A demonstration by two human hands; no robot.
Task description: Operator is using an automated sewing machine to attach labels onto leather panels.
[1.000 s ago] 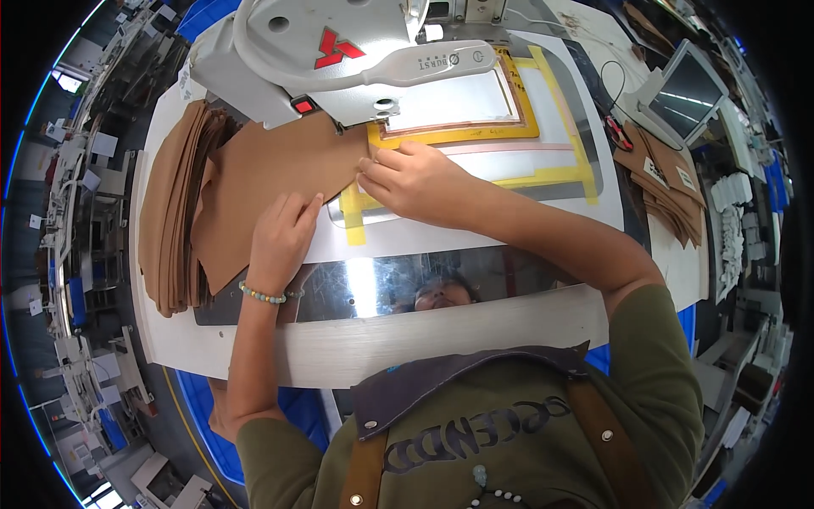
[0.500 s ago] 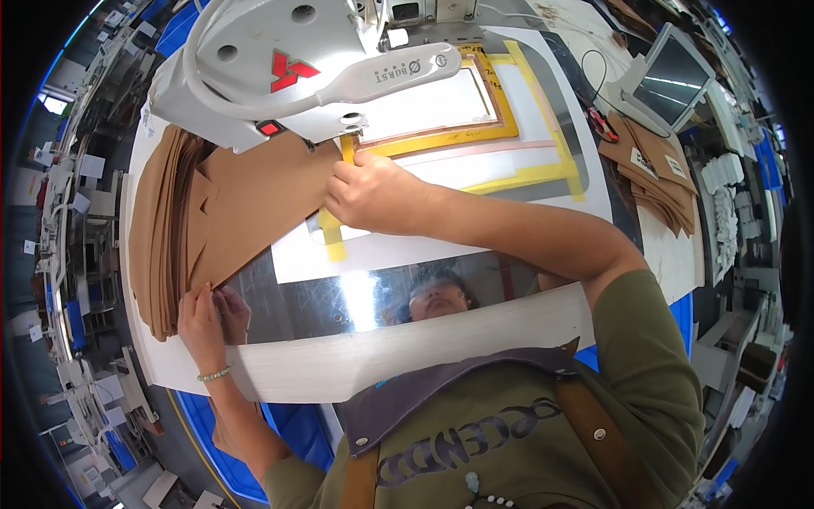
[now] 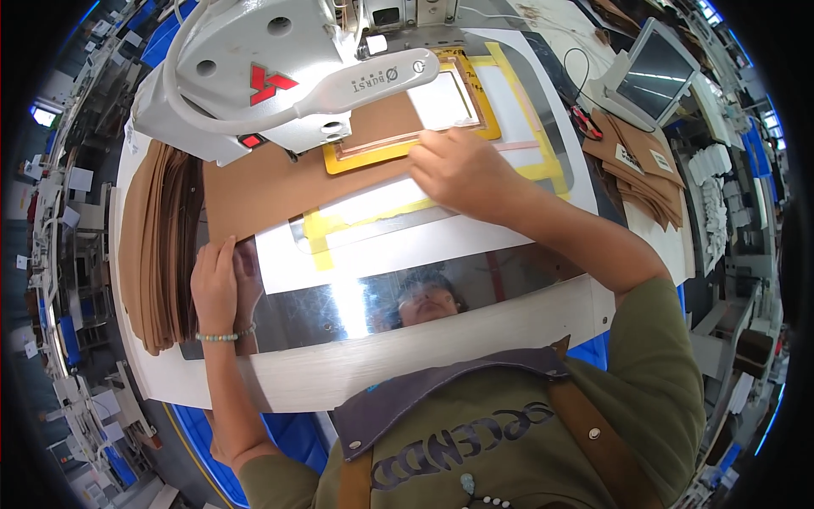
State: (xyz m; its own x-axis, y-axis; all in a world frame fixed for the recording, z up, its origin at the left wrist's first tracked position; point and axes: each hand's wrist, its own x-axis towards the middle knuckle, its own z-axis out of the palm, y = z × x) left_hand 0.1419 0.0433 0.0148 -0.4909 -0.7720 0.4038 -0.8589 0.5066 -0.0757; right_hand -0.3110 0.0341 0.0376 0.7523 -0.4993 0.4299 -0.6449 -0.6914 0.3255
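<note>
Brown sheet (image 3: 288, 195) is lying mostly flat, near edge running almost straight, slanting away toward the right. Right part is passing under yellow frame (image 3: 373, 160), showing through left of its opening. Frame is lying flat, copper-toned strip lining its inside.

machine (image 3: 229, 93) cut off, brown panel (image 3: 288, 193) partly hidden
</note>
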